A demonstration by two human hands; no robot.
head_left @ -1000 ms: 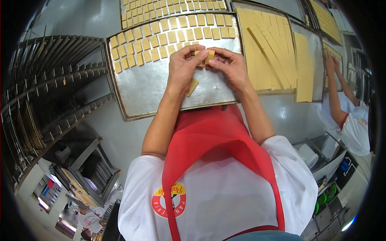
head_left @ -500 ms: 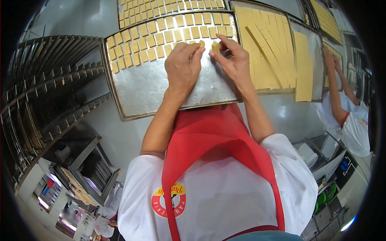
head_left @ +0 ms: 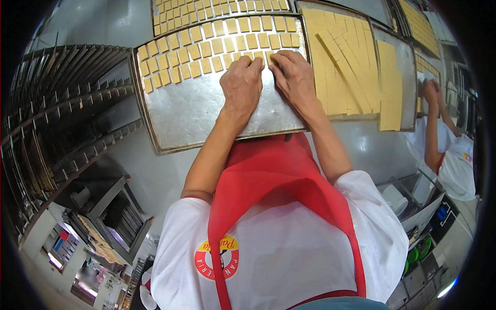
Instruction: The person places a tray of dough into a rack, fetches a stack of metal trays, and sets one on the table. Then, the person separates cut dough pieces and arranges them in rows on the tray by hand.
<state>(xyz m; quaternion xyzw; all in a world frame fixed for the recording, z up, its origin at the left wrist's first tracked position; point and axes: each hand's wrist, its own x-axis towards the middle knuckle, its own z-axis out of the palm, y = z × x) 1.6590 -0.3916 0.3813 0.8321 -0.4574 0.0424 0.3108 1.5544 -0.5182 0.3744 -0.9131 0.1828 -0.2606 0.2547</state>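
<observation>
Rows of small yellow dough rectangles (head_left: pixel 217 46) lie on a metal baking tray (head_left: pixel 191 121) in front of me. My left hand (head_left: pixel 243 82) is over the tray's third row, its fingers pinched at a dough piece that they partly cover. Close beside it on the right, my right hand (head_left: pixel 294 75) pinches another dough piece (head_left: pixel 269 56) between thumb and fingertips. Both pieces are down at the tray surface, at the right end of that row.
A second tray of cut pieces (head_left: pixel 222 9) adjoins the far edge. To the right lies a dough sheet (head_left: pixel 341 67) scored into strips, with loose strips on top. A metal rack (head_left: pixel 67 98) stands left. Another person's hands (head_left: pixel 430 90) are at far right.
Both hands have brought their dough pieces down onto the tray, and they are closer together. The other person's hands at far right have moved slightly nearer to that person.
</observation>
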